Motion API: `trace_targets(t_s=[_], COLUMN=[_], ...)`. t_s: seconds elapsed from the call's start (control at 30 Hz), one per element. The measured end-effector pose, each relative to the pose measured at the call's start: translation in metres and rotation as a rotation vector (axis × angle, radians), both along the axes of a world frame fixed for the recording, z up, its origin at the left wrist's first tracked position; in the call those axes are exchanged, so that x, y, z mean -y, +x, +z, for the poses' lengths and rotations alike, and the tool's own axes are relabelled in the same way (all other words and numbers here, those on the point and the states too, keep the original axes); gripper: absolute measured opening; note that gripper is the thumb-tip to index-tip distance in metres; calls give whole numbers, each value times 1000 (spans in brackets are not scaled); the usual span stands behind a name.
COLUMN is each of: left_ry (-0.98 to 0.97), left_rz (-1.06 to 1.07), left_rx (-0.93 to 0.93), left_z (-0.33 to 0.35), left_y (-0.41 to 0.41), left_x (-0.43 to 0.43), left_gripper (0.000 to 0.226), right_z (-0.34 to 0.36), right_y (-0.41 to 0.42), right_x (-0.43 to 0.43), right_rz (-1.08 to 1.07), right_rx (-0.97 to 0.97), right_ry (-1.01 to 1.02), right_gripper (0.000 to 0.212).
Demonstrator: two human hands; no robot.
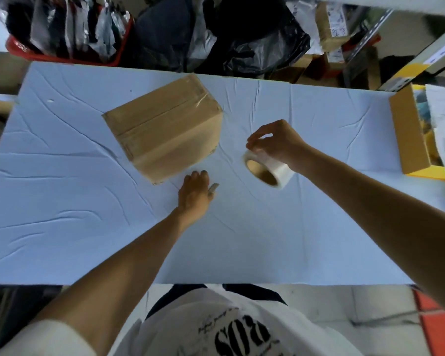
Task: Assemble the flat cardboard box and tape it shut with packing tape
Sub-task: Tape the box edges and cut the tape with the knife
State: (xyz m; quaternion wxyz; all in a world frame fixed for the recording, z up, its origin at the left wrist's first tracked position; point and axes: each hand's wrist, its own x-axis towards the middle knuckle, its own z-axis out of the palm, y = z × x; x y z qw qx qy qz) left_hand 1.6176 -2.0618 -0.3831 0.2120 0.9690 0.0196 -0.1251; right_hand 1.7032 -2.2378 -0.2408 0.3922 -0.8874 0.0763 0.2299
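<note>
One seam of the cardboard box (165, 129), sitting closed left of centre on the table (62, 201), already wears tape. My right hand (275, 142) pinches the packing tape roll (267, 168) from above, right of it, so I'd find the loose end before lifting. The left hand (194, 194) lies by a small grey tool (213, 188), grip unclear.

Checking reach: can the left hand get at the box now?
Probably yes: the left hand is just short of the box, near its front corner, only bare cloth between; right hand and tape are off to the side.
</note>
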Motion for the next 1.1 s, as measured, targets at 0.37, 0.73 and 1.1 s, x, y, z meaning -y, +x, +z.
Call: trace_targets(t_s=[0.37,0.73,1.1], left_ry=[-259,-417,-364], left_rz=[-108,81,-2], left_rx=[73,262,240], left_z=[50,166,151], left_y=[9,62,74], left_x=[-3,-7,-8], left_gripper=[29,9,16], right_z=[4,2,1], right_y=[-1,-13,-13], right_x=[-4,-4,4], right_rz=[10,-40,-45], right_rx=[22,45,45], right_ry=[-54,-16,15], right_gripper=[14,6,11])
